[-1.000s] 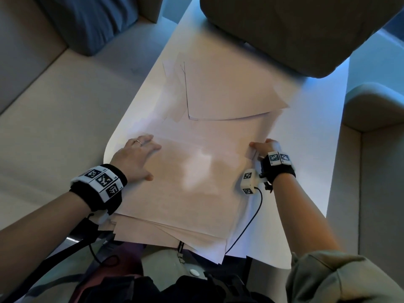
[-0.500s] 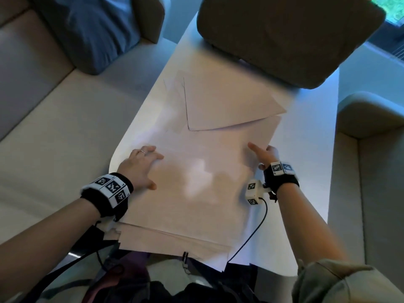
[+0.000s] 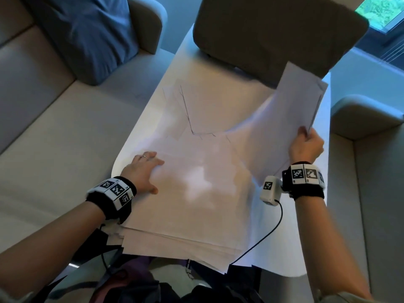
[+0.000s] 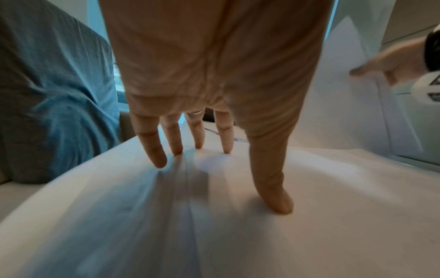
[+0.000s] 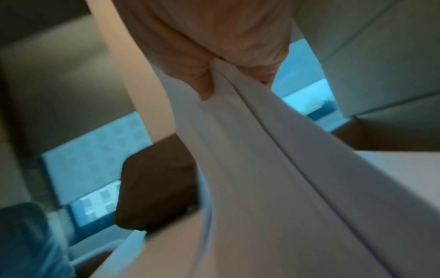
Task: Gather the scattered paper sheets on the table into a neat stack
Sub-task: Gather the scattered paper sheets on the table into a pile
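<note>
White paper sheets (image 3: 196, 193) lie overlapping along the white table (image 3: 310, 243), with a loose pile hanging over the near edge. My left hand (image 3: 144, 171) lies flat on the pile's left side, fingers (image 4: 157, 150) spread and pressing the top sheet (image 4: 238, 225). My right hand (image 3: 306, 145) pinches the right edge of a few sheets (image 3: 290, 119) and holds them lifted and curled above the table's right side. In the right wrist view the thumb (image 5: 202, 84) clamps those sheets (image 5: 273, 188). More sheets (image 3: 207, 106) lie flat at the far end.
A brown cushion or chair back (image 3: 279, 33) overhangs the table's far end. A beige sofa (image 3: 54, 127) with a blue pillow (image 3: 96, 33) runs along the left. Another beige seat (image 3: 367, 136) stands at the right. A black cable (image 3: 269, 235) trails from my right wrist.
My right hand took hold of the right edge of a few sheets and raised them off the table, up and to the right. My left hand stayed pressing on the pile.
</note>
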Available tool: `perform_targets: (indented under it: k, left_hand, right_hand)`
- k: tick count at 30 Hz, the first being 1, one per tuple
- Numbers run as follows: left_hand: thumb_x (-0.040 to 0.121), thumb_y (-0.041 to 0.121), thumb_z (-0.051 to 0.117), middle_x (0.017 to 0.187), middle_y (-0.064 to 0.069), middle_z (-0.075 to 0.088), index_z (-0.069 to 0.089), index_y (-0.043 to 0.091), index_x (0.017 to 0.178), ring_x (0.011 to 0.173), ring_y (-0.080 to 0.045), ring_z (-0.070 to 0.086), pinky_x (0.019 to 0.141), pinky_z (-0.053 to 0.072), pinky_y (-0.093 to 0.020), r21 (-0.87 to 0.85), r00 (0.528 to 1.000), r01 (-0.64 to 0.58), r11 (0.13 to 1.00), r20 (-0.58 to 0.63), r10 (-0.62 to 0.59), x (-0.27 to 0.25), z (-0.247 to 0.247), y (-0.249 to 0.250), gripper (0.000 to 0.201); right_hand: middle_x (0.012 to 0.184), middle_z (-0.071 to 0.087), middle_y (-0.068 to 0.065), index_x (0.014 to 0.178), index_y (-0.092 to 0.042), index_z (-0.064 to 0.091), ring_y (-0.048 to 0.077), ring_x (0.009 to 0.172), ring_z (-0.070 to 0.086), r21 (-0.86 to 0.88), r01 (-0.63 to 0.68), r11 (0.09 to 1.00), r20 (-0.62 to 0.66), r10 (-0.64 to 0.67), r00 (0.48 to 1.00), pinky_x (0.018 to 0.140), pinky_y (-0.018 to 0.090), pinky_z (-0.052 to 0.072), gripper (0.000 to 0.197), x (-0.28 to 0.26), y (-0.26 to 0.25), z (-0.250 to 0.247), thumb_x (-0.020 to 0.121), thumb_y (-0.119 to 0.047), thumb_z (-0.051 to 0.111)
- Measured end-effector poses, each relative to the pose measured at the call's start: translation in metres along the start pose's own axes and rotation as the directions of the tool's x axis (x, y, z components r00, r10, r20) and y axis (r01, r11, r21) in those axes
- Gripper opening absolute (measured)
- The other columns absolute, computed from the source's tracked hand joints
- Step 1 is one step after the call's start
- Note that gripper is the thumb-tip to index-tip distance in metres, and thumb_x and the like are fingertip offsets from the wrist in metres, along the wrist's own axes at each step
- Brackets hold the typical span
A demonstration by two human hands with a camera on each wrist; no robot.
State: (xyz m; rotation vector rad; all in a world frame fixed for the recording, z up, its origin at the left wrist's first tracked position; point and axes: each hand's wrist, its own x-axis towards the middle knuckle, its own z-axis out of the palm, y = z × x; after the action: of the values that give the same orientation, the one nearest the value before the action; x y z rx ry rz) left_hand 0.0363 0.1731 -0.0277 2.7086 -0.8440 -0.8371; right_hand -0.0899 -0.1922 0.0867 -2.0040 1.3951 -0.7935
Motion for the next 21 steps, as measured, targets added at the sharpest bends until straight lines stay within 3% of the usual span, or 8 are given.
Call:
perform_targets:
  k: [3, 5, 8, 11, 13, 16, 18, 21]
  left_hand:
    - [0.07, 0.035, 0.077, 0.148, 0.007, 0.027, 0.047, 0.032, 0.133, 0.131, -0.019, 0.035, 0.102, 0.037, -0.035, 0.0, 1.0, -0.017, 1.0, -0.021, 0.017, 0.006, -0.008, -0.002, 0.07]
    - [0.078, 0.034, 0.071, 0.139, 0.003, 0.044, 0.059, 0.025, 0.121, 0.119, -0.02, 0.05, 0.1, 0.039, -0.034, -0.142, 0.991, -0.042, 0.989, -0.133, 0.022, 0.012, -0.016, 0.0, 0.046]
    - [0.09, 0.038, 0.059, 0.115, -0.004, 0.063, 0.067, 0.019, 0.1, 0.101, -0.022, 0.062, 0.091, 0.045, -0.032, -0.47, 0.962, -0.105, 0.877, -0.272, -0.03, 0.02, -0.037, 0.008, 0.023]
    - [0.096, 0.051, 0.039, 0.102, -0.008, 0.069, 0.064, 0.017, 0.091, 0.081, -0.021, 0.07, 0.073, 0.054, -0.031, -0.872, 0.979, -0.06, 0.486, -0.145, -0.14, 0.019, -0.065, 0.022, 0.043]
    - [0.095, 0.057, 0.033, 0.09, -0.008, 0.069, 0.062, 0.01, 0.095, 0.066, -0.019, 0.069, 0.058, 0.056, -0.027, -0.958, 0.988, 0.024, 0.286, -0.022, -0.155, 0.017, -0.076, 0.023, 0.055]
    - [0.084, 0.049, 0.063, 0.093, -0.009, 0.066, 0.057, 0.01, 0.103, 0.076, -0.023, 0.066, 0.064, 0.056, -0.033, -0.927, 0.993, 0.061, 0.37, 0.019, -0.115, 0.014, -0.072, 0.015, 0.043]
    - [0.078, 0.019, 0.076, 0.098, -0.006, 0.067, 0.052, 0.012, 0.115, 0.088, -0.024, 0.066, 0.072, 0.057, -0.039, -0.862, 0.997, 0.028, 0.506, -0.014, -0.078, 0.009, -0.062, 0.007, 0.046]
    - [0.061, 0.018, 0.073, 0.098, 0.003, 0.068, 0.053, 0.028, 0.109, 0.096, -0.022, 0.066, 0.083, 0.055, -0.044, -0.781, 0.998, -0.007, 0.625, -0.04, -0.039, -0.001, -0.053, 0.004, 0.052]
  right_hand:
    - [0.104, 0.068, 0.013, 0.112, -0.004, 0.066, 0.018, 0.085, 0.053, 0.012, 0.199, 0.98, 0.002, -0.199, 0.98, 0.076, 0.017, 0.038, 0.031, -0.012, -0.023, -0.011, 0.099, -0.025, 0.047]
    - [0.106, 0.07, 0.007, 0.116, -0.011, 0.068, 0.014, 0.088, 0.058, 0.058, 0.353, 0.934, 0.047, -0.355, 0.934, 0.082, 0.019, 0.044, 0.027, -0.028, -0.033, -0.009, 0.096, -0.021, 0.052]
    - [0.11, 0.071, 0.001, 0.11, -0.018, 0.071, 0.015, 0.096, 0.067, 0.081, 0.622, 0.778, 0.151, -0.627, 0.764, 0.086, 0.024, 0.05, 0.034, -0.064, -0.034, -0.002, 0.083, -0.006, 0.055]
    - [0.117, 0.068, 0.003, 0.11, -0.018, 0.072, 0.019, 0.105, 0.066, 0.043, 0.787, 0.615, 0.288, -0.762, 0.58, 0.084, 0.027, 0.053, 0.048, -0.113, -0.026, 0.005, 0.073, -0.008, 0.043]
    - [0.119, 0.067, 0.005, 0.108, -0.016, 0.073, 0.025, 0.109, 0.064, 0.045, 0.857, 0.513, 0.35, -0.812, 0.468, 0.081, 0.034, 0.057, 0.047, -0.148, -0.013, 0.013, 0.075, -0.007, 0.041]
    - [0.118, 0.067, 0.003, 0.109, -0.017, 0.072, 0.027, 0.109, 0.064, 0.1, 0.873, 0.478, 0.434, -0.81, 0.394, 0.079, 0.038, 0.058, 0.045, -0.191, 0.005, 0.022, 0.077, -0.006, 0.042]
    - [0.118, 0.068, 0.001, 0.109, -0.019, 0.071, 0.026, 0.11, 0.064, 0.143, 0.826, 0.546, 0.506, -0.758, 0.413, 0.081, 0.037, 0.056, 0.043, -0.204, 0.016, 0.024, 0.08, -0.009, 0.042]
    - [0.128, 0.061, 0.005, 0.12, -0.019, 0.065, 0.028, 0.119, 0.056, 0.105, 0.726, 0.68, 0.704, -0.567, 0.429, 0.09, 0.047, 0.052, 0.046, -0.197, 0.029, 0.024, 0.075, -0.011, 0.056]
